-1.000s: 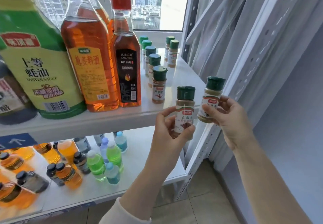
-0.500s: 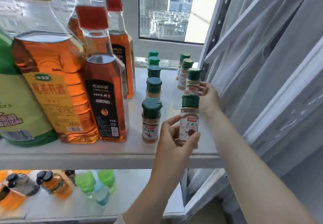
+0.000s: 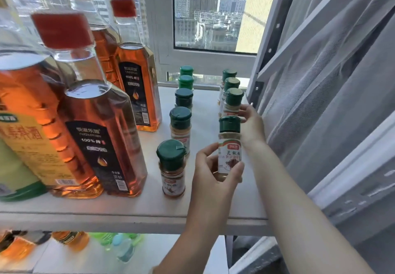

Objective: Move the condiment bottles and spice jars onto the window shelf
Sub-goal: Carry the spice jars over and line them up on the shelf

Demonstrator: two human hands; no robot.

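My left hand [image 3: 213, 173] grips a green-capped spice jar [image 3: 229, 145] with a white label, held upright just above the white window shelf [image 3: 205, 107] near its front right. Behind it, my right hand [image 3: 253, 126] curls round another spice jar [image 3: 233, 99], which stands at the front of the right-hand row; its lower body is hidden. Two more jars [image 3: 230, 80] stand behind that one. A left row of several green-capped jars [image 3: 180, 128] runs toward the window, the nearest jar [image 3: 171, 167] close to my left hand.
Tall amber oil bottles with red caps [image 3: 96, 137] [image 3: 136, 85] and a green-labelled jug [image 3: 12, 177] fill the shelf's left side. A window frame [image 3: 205, 58] closes the back. A grey rack upright [image 3: 256, 90] and a curtain [image 3: 320, 81] border the right. Small bottles [image 3: 121, 246] lie on the lower shelf.
Both hands carried their jars from beyond the shelf's front edge onto the shelf. The right hand's jar now stands in the right row; the left hand's jar has come in behind it.
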